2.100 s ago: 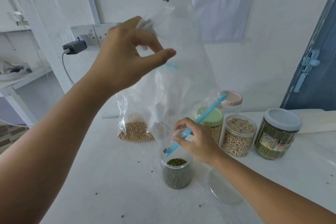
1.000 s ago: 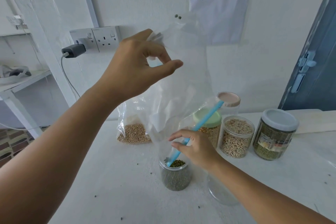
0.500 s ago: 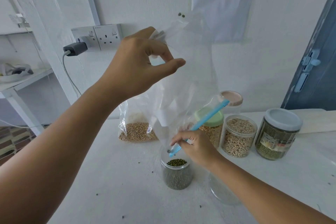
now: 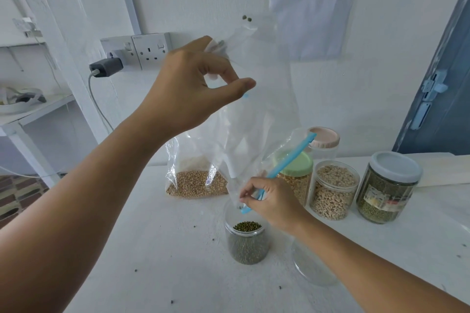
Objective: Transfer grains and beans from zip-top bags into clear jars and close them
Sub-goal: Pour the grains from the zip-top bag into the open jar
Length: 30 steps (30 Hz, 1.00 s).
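Behind the upended bag (image 4: 256, 109), pinched by both hands' fingers, stand lidded jars (image 4: 333, 189); soybean bag (image 4: 197, 180) left

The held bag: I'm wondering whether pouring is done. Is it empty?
Nearly empty: the bag hangs limp and clear, only two beans stuck near its top.

Single head-worn view, forward and down, close over table (image 4: 157, 249)

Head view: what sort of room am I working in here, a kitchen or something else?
Probably a plain utility or test room, not a fitted kitchen. Signs: a bare white table against a painted wall, a printed instruction sheet taped up, and a wall socket with a charger plugged in.
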### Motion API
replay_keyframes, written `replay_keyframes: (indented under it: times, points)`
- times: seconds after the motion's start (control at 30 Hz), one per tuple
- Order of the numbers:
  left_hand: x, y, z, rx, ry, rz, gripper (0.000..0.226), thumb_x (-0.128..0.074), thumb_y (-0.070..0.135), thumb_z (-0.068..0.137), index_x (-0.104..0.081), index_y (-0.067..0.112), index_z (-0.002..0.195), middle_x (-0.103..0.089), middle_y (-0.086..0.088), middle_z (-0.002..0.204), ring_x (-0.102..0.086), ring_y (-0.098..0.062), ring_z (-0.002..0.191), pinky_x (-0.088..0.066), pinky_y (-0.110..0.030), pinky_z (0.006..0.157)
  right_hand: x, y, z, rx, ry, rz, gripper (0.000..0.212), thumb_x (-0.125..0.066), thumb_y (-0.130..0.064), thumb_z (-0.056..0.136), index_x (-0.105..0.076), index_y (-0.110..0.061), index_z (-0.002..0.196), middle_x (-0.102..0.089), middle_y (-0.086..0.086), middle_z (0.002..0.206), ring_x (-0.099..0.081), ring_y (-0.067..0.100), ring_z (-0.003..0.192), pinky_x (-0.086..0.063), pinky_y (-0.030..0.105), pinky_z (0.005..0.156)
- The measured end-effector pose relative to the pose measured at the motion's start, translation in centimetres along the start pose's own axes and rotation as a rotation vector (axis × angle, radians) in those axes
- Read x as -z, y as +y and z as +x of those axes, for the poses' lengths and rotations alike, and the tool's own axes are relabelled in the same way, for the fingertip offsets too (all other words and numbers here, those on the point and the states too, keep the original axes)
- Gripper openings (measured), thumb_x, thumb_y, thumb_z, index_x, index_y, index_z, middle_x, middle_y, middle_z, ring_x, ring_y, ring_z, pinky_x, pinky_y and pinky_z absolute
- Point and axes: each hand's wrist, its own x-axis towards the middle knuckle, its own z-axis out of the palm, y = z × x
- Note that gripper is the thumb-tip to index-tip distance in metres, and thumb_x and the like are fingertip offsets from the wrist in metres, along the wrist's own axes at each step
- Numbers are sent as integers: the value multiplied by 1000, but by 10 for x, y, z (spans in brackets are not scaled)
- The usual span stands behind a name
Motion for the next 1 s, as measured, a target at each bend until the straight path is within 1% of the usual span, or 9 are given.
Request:
replay_keyframes:
  times: [0.13,0.3,0.4,0.47,0.57,0.67,0.8,0.9,1.0]
  points:
    - [-2,3,1,-33,-14,23,29,-75,52,91,-80,25,82,-62,-8,89,-56,-13,82,-51,-44,76,-1,0,0,-2,-77,-17,19,-79,-8,88,-70,-23,82,-67,-15,88,-63,2,88,-45,8,82]
    - [-2,3,1,-38,-5,4,22,-76,50,91,-75,32,79,-62,-9,91,-58,-18,86,-49,-46,78,-1,1,4,-16,-25,-27,20,-83,-11,85,-67,-23,79,-67,-13,82,-64,7,88,-43,8,86]
    - [-2,1,1,-44,-12,13,22,-76,51,91,-75,32,79,-61,-10,90,-57,-17,85,-49,-45,77,1,-1,3,-5,-80,-34,26,-76,-17,93,-56,-33,91,-61,-15,93,-61,3,96,-48,12,82]
    - [-1,1,0,-49,-13,18,22,-75,52,91,-75,34,79,-60,-10,90,-55,-15,84,-48,-41,75,4,-3,2,-42,-136,8,24,-70,-18,98,-49,-30,100,-59,-15,100,-63,2,93,-53,17,77]
    - [0,-2,0,-47,-12,27,22,-75,52,91,-75,32,80,-60,-9,90,-52,-12,82,-47,-37,72,4,-1,5,-26,-95,-29,25,-74,-15,93,-52,-23,98,-64,-13,93,-66,3,87,-51,13,72]
    - [-1,-3,-1,-54,-34,48,26,-75,52,91,-78,28,83,-63,-5,91,-57,-12,84,-51,-42,76,3,2,6,33,-34,-110,27,-78,-16,87,-54,-28,89,-64,-15,85,-64,6,85,-51,17,73]
    - [9,-7,-2,-66,-150,78,20,-69,51,90,-78,35,98,-63,-8,102,-55,-9,90,-49,-27,83,6,7,3,89,-62,-130,30,-79,-21,89,-56,-39,95,-65,-19,93,-64,5,97,-51,17,82]
    - [23,-13,-3,-25,-277,115,28,-58,44,87,-74,45,109,-60,-10,113,-59,-27,102,-51,-53,95,11,12,-3,66,-97,-120,30,-79,-24,91,-58,-44,99,-65,-22,98,-63,2,103,-46,10,85]
    - [35,-19,-4,18,-376,103,35,-54,29,94,-74,50,115,-66,-3,120,-63,-23,112,-50,-54,104,12,16,-8,69,-113,-130,19,-80,-23,91,-67,-31,103,-67,-24,96,-63,-3,97,-42,7,84]
